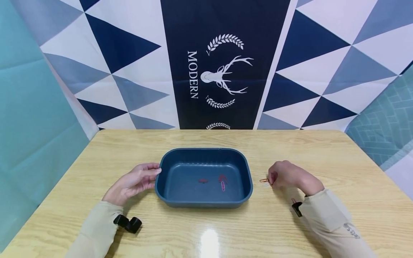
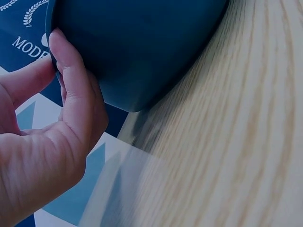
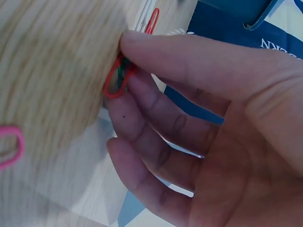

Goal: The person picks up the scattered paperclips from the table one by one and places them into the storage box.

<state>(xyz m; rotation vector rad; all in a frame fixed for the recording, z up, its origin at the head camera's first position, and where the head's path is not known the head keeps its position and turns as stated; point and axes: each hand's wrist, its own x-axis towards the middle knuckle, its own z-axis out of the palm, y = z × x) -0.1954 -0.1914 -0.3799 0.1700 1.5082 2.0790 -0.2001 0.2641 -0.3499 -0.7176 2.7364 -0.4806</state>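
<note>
A dark blue plastic basin (image 1: 204, 204) stands on the table with several red and pink paper clips (image 1: 223, 186) on its floor. My left hand (image 1: 138, 181) grips its left rim, thumb on one side and fingers against the outer wall (image 2: 142, 52). To the right of the basin, my right hand (image 1: 288, 177) is down at the tabletop. Its thumb and fingertips pinch a red paper clip (image 3: 108, 90), with a bit of green (image 3: 121, 71) beside it, partly hidden. Just past the thumb lie another red paper clip (image 3: 154, 21) and a white one (image 1: 266, 185).
A pink paper clip (image 3: 19, 146) lies on the wooden table (image 1: 206, 139) near the right wrist, partly under the black wrist mount (image 1: 297, 209) in the head view. Behind the table's far edge hangs a patterned cloth (image 1: 226, 21).
</note>
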